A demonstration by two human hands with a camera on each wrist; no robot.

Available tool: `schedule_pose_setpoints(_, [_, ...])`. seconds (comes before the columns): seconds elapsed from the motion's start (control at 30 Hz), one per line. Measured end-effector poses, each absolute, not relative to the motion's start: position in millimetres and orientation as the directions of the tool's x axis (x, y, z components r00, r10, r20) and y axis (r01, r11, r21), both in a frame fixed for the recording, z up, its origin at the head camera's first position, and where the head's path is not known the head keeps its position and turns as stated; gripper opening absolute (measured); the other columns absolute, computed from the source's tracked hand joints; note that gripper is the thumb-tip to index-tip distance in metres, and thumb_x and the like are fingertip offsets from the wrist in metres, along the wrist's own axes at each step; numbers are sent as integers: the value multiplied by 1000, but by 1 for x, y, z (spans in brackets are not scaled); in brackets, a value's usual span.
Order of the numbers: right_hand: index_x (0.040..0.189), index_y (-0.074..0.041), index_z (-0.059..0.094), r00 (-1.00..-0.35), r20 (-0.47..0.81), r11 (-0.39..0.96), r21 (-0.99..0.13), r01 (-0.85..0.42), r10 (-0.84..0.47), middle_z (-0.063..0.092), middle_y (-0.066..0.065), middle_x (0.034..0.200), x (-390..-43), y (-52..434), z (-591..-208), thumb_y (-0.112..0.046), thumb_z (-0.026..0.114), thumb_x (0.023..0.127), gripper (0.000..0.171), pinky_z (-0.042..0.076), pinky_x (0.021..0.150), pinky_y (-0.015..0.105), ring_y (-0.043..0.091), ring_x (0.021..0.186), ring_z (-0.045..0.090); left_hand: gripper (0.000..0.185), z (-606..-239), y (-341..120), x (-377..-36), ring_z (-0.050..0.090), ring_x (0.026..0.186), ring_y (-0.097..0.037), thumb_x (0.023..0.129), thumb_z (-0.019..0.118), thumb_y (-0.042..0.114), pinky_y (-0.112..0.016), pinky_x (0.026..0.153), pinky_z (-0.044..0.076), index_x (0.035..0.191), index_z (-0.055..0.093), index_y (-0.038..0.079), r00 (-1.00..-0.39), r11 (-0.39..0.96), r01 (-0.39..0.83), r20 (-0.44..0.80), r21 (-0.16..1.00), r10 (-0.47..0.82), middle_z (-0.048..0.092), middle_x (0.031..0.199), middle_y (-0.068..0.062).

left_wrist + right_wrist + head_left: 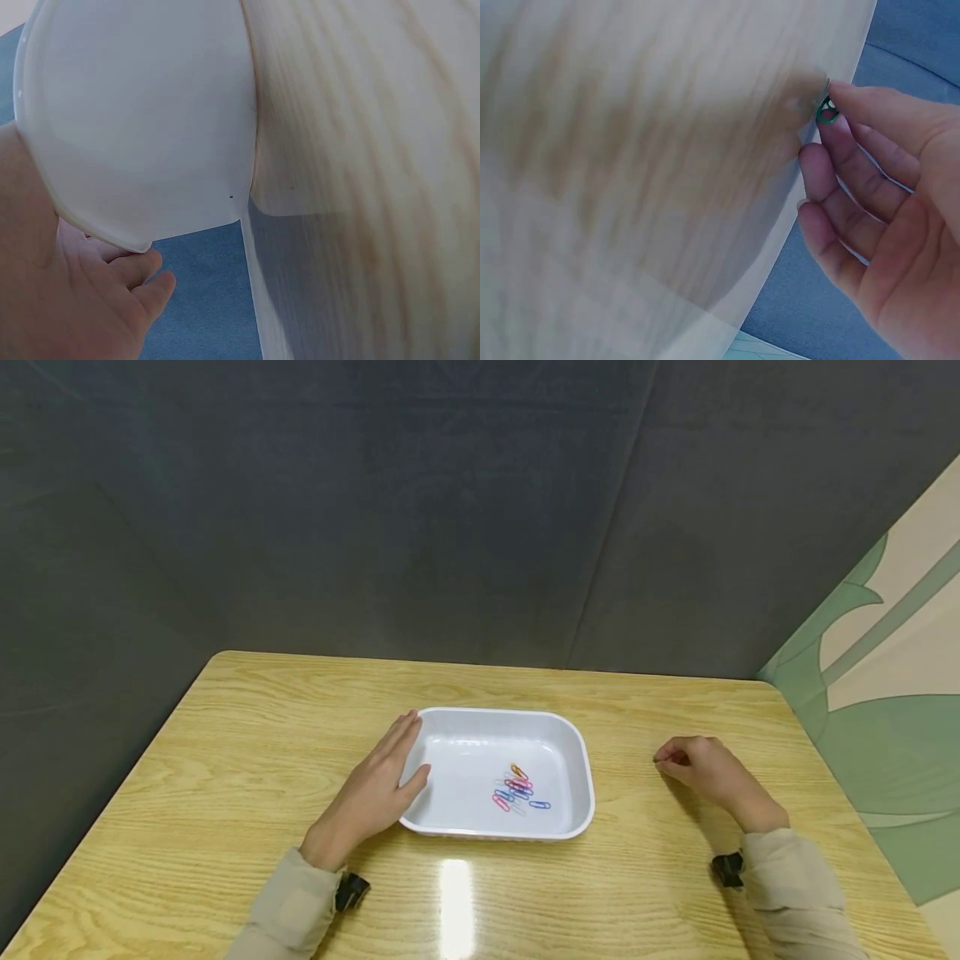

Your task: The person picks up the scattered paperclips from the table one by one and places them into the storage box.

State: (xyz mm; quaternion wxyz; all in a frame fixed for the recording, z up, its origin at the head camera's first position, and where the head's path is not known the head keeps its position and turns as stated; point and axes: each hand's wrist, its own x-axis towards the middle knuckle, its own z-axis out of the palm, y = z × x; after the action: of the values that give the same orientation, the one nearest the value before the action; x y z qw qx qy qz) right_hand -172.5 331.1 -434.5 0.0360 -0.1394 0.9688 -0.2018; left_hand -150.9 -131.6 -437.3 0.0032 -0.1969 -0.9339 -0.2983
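A white plastic tray (pixel 577 752) sits in the middle of a wooden table (pixel 225 760). Several coloured paper clips (pixel 517 789) lie in its right half. My left hand (pixel 378 789) rests flat against the tray's left wall, fingers straight, thumb at the rim; the left wrist view shows the tray's underside (pixel 142 120) above the palm (pixel 67 300). To the right of the tray, my right hand (pixel 705 768) hovers just over the table with fingers curled. In the right wrist view the fingertips (pixel 840 112) pinch a small green paper clip (pixel 826 112).
Dark grey fabric walls stand behind and to the left of the table. A green and cream patterned panel (pixel 885 693) runs along the right side. Bare tabletop lies in front of the tray and on its left.
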Motion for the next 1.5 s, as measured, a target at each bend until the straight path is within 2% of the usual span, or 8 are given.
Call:
schedule_pose_setpoints(0.27, [96,-6,73,-964,10,860,-450,-240,-264,70,-1,82,-167,321,-428,-8,68,92,7,48,59,21,1,69,55,67,-437,-133,-151,17,155,-29,103,49,33,-49,123,25,157,23,3,-925,744,362,119,561,360,19,166,-12])
schedule_pose_setpoints(0.43, [100,-3,73,-959,74,841,-465,-276,-273,71,1,85,-162,311,-420,-8,68,93,10,48,60,22,2,71,56,68,-437,-132,-151,16,155,-30,103,50,32,-50,123,24,157,22,3,-926,750,358,109,557,361,18,167,-12])
schedule_pose_setpoints(0.6, [99,-4,74,-944,151,825,-459,-329,-292,74,2,90,-157,300,-414,-8,70,91,10,56,69,33,8,78,63,68,-437,-132,-151,16,155,-30,103,50,33,-50,123,24,157,23,3,-927,752,355,105,556,360,18,167,-12])
schedule_pose_setpoints(0.77, [97,-6,75,-931,201,822,-439,-363,-304,74,0,89,-154,290,-410,-6,72,89,8,58,74,41,7,78,64,68,-437,-132,-151,17,155,-30,103,50,33,-50,123,24,157,23,3,-926,751,357,108,556,361,18,167,-12])
schedule_pose_setpoints(1.0, [96,-8,75,-918,229,812,-431,-393,-323,74,-4,87,-153,278,-405,-8,73,88,8,55,71,39,7,77,65,68,-438,-133,-151,17,154,-31,103,50,32,-50,123,25,158,22,4,-926,748,358,110,559,361,18,167,-11])
schedule_pose_setpoints(1.27, [94,-11,75,-905,251,801,-424,-422,-344,73,-4,87,-152,263,-401,-11,75,88,6,52,66,25,6,77,64,68,-439,-132,-151,18,154,-30,103,50,32,-49,123,25,158,23,4,-926,745,360,117,562,359,19,166,-11])
schedule_pose_setpoints(1.5, [94,-12,75,-886,282,782,-421,-460,-369,73,-2,88,-154,252,-400,-11,76,86,8,54,65,26,7,78,64,68,-438,-132,-151,17,154,-30,103,50,32,-50,123,24,158,22,5,-928,744,354,112,567,356,18,166,-11])
